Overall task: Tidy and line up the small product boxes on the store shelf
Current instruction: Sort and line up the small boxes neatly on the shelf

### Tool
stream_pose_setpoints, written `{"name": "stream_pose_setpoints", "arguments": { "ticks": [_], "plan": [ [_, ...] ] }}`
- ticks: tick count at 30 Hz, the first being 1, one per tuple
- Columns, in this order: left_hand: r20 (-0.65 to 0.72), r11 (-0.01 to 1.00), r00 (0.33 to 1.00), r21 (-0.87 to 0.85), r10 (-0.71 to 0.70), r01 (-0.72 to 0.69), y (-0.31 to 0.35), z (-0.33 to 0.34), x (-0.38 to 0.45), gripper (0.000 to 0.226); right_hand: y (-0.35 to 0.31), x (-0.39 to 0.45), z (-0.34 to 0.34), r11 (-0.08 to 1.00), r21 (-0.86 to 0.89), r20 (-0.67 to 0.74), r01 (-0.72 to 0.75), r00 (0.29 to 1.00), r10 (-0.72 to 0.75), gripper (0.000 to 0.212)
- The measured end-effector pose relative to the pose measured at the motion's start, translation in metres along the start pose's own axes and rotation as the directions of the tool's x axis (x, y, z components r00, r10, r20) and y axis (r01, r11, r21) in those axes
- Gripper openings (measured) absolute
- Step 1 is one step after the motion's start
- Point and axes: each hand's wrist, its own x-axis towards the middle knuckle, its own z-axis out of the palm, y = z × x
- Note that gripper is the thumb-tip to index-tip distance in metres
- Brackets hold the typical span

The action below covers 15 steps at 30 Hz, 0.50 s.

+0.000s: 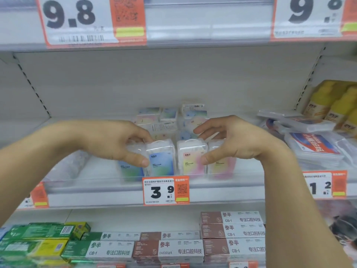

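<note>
Front row: four small clear boxes upright behind the shelf lip [135, 183]. Left hand [114, 144] is clamped on the blue box [161, 161], thumb on its front face, fingers curled over the top; the outer blue-green box [129, 167] sits under its palm, touching. Right hand [235, 140] has its thumb against the side of the yellow-pink box [222, 165], fingers spread loose above it, not clearly gripping. The pink box [191, 161] stands between the hands, apart from both.

To do this step well, I'd say: squeeze both hands inward so the four faces close up, then pull them flush to the lip, labels forward. Keep the boxes upright; they look light and tippy.

Hard to read: the back boxes [170, 120] beyond the fingertips are a blurred heap, with orientation and count unclear. Right fingertip contact is uncertain. Outer box labels are partly covered by the thumbs. Packets [309, 144] right of the right hand are cut off.
</note>
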Motion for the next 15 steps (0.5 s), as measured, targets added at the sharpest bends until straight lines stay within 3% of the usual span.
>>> {"name": "stream_pose_setpoints", "arguments": {
  "ticks": [4,7,15],
  "plan": [
    [-0.181,0.991,0.98,-0.091,0.083,-0.101,-0.011,0.023,-0.004,0.035,0.0,0.001,0.002,1.0,0.018,0.022,-0.016,1.0,0.015,0.044],
    [-0.235,0.99,0.97,-0.109,0.065,-0.093,-0.009,0.029,-0.001,0.049,-0.004,0.0,0.003,0.999,0.016,0.039,-0.047,0.998,0.047,0.038],
    [-0.19,0.979,0.977,-0.156,0.099,-0.129,-0.01,0.022,0.004,0.022,-0.01,0.001,0.001,0.995,-0.005,0.044,-0.101,0.994,0.101,0.037]
  ]
}}
